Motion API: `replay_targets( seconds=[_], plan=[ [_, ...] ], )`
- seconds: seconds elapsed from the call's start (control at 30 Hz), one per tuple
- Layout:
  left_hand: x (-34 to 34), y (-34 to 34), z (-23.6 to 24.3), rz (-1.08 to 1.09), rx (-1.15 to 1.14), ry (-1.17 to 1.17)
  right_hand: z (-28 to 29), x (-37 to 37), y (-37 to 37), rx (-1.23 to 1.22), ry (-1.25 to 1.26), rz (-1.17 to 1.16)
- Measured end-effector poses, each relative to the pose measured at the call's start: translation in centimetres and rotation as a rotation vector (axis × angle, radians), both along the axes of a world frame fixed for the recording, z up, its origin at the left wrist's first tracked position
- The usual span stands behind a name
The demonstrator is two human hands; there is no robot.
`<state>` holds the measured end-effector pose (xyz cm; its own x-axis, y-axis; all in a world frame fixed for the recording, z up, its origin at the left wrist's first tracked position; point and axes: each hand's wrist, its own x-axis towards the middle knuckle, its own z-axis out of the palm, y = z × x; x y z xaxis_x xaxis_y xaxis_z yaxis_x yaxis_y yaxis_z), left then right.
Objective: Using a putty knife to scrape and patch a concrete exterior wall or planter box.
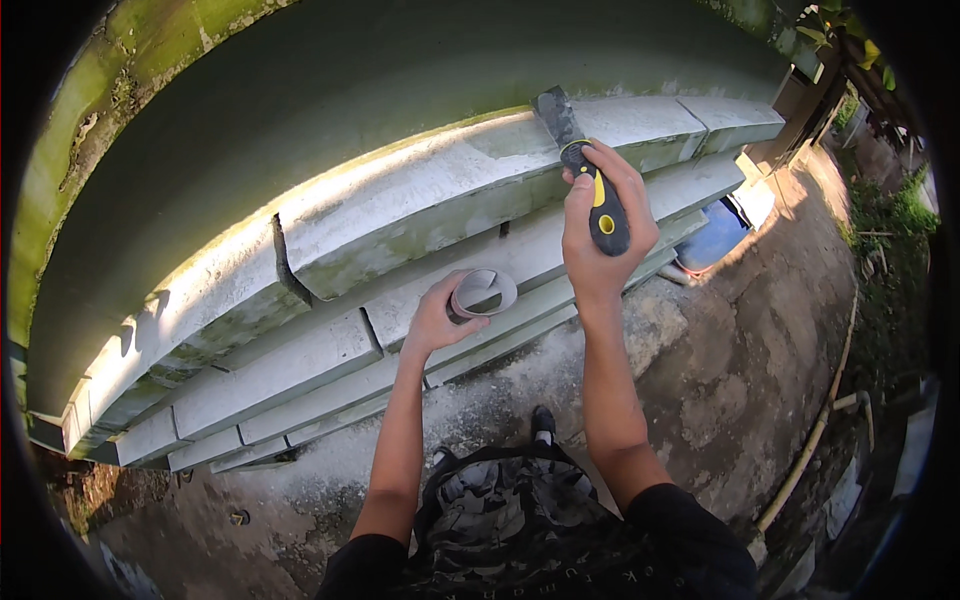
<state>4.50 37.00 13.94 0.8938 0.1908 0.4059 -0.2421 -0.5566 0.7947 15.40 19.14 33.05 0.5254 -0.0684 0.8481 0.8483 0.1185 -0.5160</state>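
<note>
One black-and-yellow scraper [609,230]: my right grip [598,264] clasped it, blade over the ledge [430,195]. One pale roll [506,288]: my left grip [436,318] held its side, before the ledge. One blue object [714,238]: below the ledge's right end. One dark shirt [690,535]: bore pale lettering.

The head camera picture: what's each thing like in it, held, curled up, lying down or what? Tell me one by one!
Scraper: held, blade pointing away from the person.
Right hand: closed around the scraper's handle.
Rolled strip: curled into a ring, held.
Left hand: curved around the rolled strip.
Top ledge: partly sunlit, stained green, split by gaps.
Pole: lying on the ground.
</note>
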Motion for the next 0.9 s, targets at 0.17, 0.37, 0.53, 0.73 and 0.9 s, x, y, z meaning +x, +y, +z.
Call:
replay_targets(
  seconds=[0.17,0.37,0.53,0.73,0.9],
  plan=[
    [0.0,0.0,-0.2,-0.012,0.005,-0.030,0.2,0.5,-0.3,-0.105,-0.008,-0.181],
    [-0.3,0.1,0.0,-0.012,-0.025,-0.030,0.6,-2.3,0.7,-0.045,0.087,0.291],
    [-0.5,-0.3,0.6,-0.007,0.008,0.000,0.1,1.1,-0.3,-0.010,0.017,-0.285],
    [-0.5,0.1,-0.2,0.021,0.024,-0.033,0.5,-1.4,0.1,-0.091,0.130,0.158],
    [-0.3,0.0,0.4,-0.014,0.013,-0.044,0.3,0.2,-0.1,0.058,0.060,-0.180]
  ],
)
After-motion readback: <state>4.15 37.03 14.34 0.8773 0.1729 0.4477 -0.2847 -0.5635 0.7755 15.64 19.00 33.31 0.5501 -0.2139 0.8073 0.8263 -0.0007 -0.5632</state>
